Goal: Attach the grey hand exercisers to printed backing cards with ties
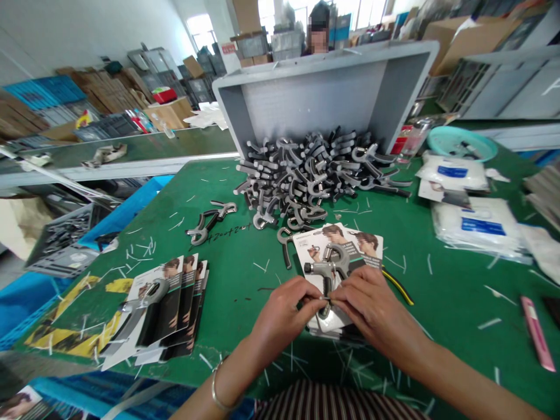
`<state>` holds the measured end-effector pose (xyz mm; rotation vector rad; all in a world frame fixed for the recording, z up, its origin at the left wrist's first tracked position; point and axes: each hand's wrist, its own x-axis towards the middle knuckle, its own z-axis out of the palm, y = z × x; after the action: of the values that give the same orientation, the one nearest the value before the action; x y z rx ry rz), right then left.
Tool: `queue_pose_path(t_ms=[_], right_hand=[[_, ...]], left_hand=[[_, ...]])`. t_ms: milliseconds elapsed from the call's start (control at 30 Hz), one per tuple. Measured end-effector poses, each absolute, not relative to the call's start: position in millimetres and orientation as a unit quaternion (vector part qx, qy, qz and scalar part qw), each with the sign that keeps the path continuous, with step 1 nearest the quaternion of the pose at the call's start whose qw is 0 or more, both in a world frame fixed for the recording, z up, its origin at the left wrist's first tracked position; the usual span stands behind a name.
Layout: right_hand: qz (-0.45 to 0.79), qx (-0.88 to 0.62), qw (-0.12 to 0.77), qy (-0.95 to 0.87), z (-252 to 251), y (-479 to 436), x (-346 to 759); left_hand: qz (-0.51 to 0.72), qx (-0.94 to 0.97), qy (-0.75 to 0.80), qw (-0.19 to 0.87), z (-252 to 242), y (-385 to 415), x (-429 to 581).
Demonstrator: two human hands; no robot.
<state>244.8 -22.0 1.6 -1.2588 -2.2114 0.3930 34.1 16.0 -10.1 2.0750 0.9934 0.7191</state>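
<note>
A grey-and-black sprung hand tool [336,261] lies on a stack of printed cards [306,248] in front of me. My left hand [291,306] is closed in a pinch at the tool's lower end. Right beside it, my right hand [370,300] pinches at the same spot, the fingertips of both hands nearly meeting. Whatever they pinch is too small and covered to make out. A yellow-and-black handle [399,286] sticks out from the right side of the cards. One more such tool [285,245] lies just left of the stack.
A tipped grey crate [315,96] stands behind a large heap of similar tools [306,175]. Carded tools [166,309] lie at left. White bags [476,224], a teal basin [459,143] and a pink cutter [537,332] are at right. Thin white strips litter the green table [236,262]. A person is beyond the crate.
</note>
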Motion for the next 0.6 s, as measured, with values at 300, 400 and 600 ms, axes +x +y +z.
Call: queue_pose_path(t_ms=[300, 400, 600], right_hand=[[0.129, -0.428, 0.304, -0.841, -2.4, -19.5, 250.2], [0.141, -0.446, 0.31, -0.828, -3.4, -19.0, 252.1], [0.161, -0.462, 0.305, -0.817, -0.3, -16.1, 245.7]], left_hand=[[0.202, 0.856, 0.344, 0.33, 4.0, 25.7, 42.2], [0.189, 0.839, 0.335, 0.384, 10.5, 28.9, 41.4], [0.149, 0.871, 0.373, 0.284, 16.8, 23.1, 42.3]])
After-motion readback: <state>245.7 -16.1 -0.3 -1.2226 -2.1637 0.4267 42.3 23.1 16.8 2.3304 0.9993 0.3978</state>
